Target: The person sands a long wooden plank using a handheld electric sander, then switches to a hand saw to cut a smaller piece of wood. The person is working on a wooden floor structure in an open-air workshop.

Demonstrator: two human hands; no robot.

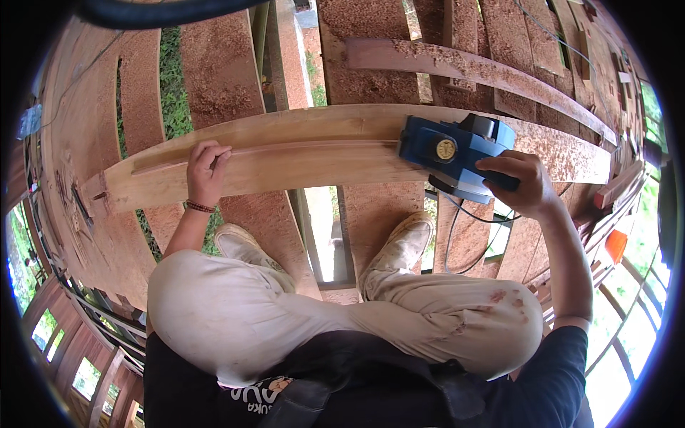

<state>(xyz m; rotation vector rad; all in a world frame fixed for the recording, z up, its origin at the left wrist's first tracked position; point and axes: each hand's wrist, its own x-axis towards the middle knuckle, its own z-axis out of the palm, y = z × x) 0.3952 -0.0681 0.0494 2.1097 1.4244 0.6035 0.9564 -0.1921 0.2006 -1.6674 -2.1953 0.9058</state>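
- Off-white shoes (246,242) are resting below the near edge of the plank (314,178); a foot could be snagging the looping black cable (451,242).
- Right hand (526,187) fingers are wrapping firmly round the handle of the blue planer (457,146), sitting toward the plank's right end and reaching past its near edge; uneven pressure could be tipping it.
- Left hand (205,175) fingers are curling, tips touching the thin strip (285,149) near the plank's left end; I cannot tell whether they are pinching. Poor hold could be letting it slide.
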